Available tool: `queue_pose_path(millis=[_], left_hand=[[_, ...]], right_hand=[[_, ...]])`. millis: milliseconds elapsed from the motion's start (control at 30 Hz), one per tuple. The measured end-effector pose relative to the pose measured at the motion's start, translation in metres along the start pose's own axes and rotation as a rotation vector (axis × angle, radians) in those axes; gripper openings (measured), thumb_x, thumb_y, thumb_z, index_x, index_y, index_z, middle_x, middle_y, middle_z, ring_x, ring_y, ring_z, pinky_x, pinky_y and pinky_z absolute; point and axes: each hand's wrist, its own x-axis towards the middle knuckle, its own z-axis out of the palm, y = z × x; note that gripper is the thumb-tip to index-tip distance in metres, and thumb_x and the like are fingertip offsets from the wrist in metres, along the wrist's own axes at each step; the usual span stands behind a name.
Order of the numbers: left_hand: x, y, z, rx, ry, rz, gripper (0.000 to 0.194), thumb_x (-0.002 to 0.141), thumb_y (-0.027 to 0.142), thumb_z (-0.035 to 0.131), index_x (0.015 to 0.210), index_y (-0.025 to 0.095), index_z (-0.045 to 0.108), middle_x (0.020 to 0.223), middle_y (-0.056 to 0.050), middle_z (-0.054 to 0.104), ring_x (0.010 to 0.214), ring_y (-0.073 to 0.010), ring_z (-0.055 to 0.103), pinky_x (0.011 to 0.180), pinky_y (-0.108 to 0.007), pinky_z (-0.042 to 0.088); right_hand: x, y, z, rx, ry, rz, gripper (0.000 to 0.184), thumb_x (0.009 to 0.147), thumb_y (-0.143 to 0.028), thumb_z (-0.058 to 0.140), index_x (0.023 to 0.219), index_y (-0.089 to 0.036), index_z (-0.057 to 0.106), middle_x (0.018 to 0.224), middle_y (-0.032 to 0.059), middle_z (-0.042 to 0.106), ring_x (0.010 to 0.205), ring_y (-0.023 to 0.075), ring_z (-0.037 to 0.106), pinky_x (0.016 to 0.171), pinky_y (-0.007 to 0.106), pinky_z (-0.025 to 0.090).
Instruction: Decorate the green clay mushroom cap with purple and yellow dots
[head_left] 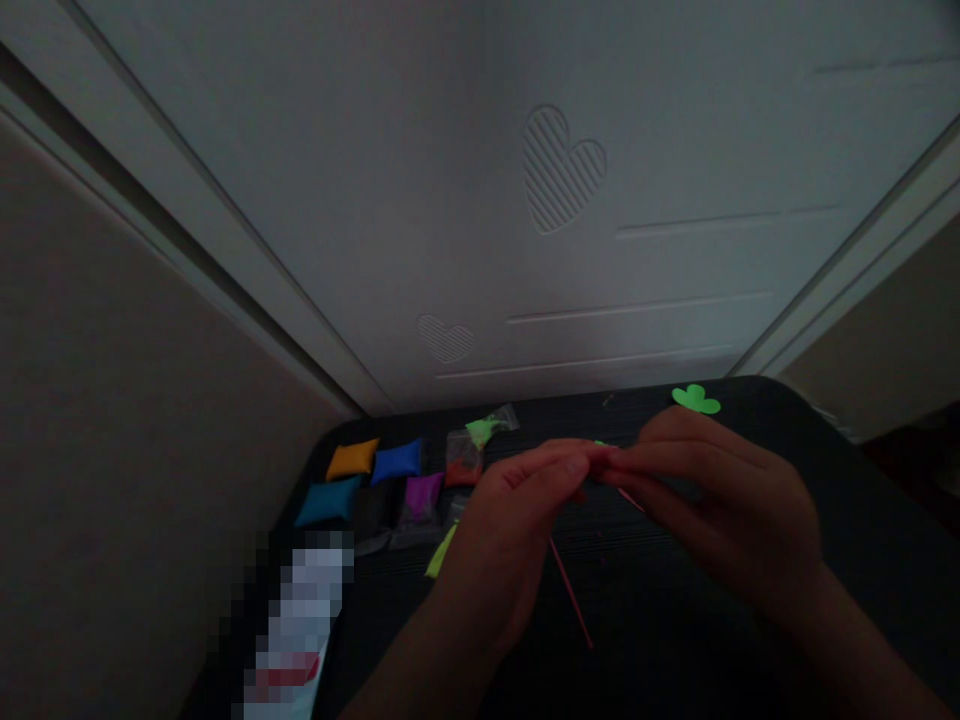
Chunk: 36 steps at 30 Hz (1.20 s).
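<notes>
My left hand (510,530) and my right hand (720,500) meet over the dark table, thumbs and fingers of both pinched together. Their fingertips come together at one spot, where a small reddish bit may be held, but dim light and the fingers hide it. A thin pink stick (571,595) slants down on the table below my left hand. Beside my right fingers a short pinkish strip (631,500) shows, partly covered. A trace of green peeks out just behind the fingertips. Farther back on the right lies a bright green clover-shaped piece (696,400).
Left of my hands lie soft packets: orange (352,460), blue (398,461), teal (328,502), black (371,510), purple (421,497). Clear bags hold red (463,472), green (481,431) and yellow (441,553) material. A pale panel with embossed hearts (562,170) rises behind the table (675,650).
</notes>
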Motion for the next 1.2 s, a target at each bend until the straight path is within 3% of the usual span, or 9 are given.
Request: queue_pose_path(millis=[233, 467, 667, 967, 1200], left_hand=[[-0.0019, -0.0001, 0.0014, 0.007, -0.042, 0.011, 0.017, 0.076, 0.021, 0.054, 0.081, 0.017, 0.07, 0.089, -0.004, 0.064, 0.092, -0.0186, 0.051, 0.085, -0.034, 0.035], [-0.0044, 0.0009, 0.0, -0.041, -0.074, -0.014, 0.02, 0.079, 0.019, 0.05, 0.086, 0.015, 0.068, 0.097, -0.007, 0.064, 0.099, -0.0213, 0.049, 0.086, -0.035, 0.035], [-0.0087, 0.0005, -0.0037, -0.18, -0.093, -0.044, 0.029, 0.083, 0.02, 0.041, 0.092, 0.012, 0.067, 0.105, -0.011, 0.062, 0.102, -0.0235, 0.05, 0.083, -0.037, 0.038], [-0.0102, 0.0029, -0.0023, -0.091, -0.131, 0.015, 0.029, 0.083, 0.02, 0.041, 0.098, 0.013, 0.065, 0.111, -0.01, 0.06, 0.107, -0.0247, 0.047, 0.085, -0.036, 0.035], [-0.008, 0.0081, -0.0029, -0.284, -0.134, -0.064, 0.035, 0.085, 0.024, 0.035, 0.095, 0.009, 0.065, 0.105, -0.012, 0.062, 0.102, -0.0227, 0.048, 0.087, -0.037, 0.037]], right_hand=[[-0.0025, -0.0024, -0.0012, -0.024, 0.035, -0.027, 0.019, 0.065, -0.012, 0.07, 0.08, -0.015, 0.059, 0.072, -0.0008, 0.06, 0.069, 0.0085, 0.054, 0.061, 0.024, 0.044], [-0.0035, -0.0017, -0.003, -0.127, 0.036, -0.096, 0.028, 0.069, -0.01, 0.066, 0.096, -0.015, 0.062, 0.071, 0.001, 0.063, 0.069, 0.0111, 0.054, 0.063, 0.027, 0.043], [-0.0032, -0.0001, -0.0017, -0.129, 0.074, -0.13, 0.03, 0.065, -0.006, 0.069, 0.093, -0.014, 0.064, 0.069, 0.0029, 0.064, 0.065, 0.0128, 0.054, 0.059, 0.031, 0.042], [-0.0049, 0.0039, -0.0003, -0.183, 0.055, -0.139, 0.037, 0.066, -0.013, 0.07, 0.101, -0.018, 0.061, 0.072, 0.0015, 0.063, 0.066, 0.0125, 0.052, 0.059, 0.03, 0.042], [-0.005, 0.0042, 0.0017, -0.253, 0.004, -0.158, 0.04, 0.072, -0.015, 0.063, 0.111, -0.017, 0.056, 0.072, 0.0013, 0.061, 0.065, 0.012, 0.051, 0.059, 0.03, 0.04]])
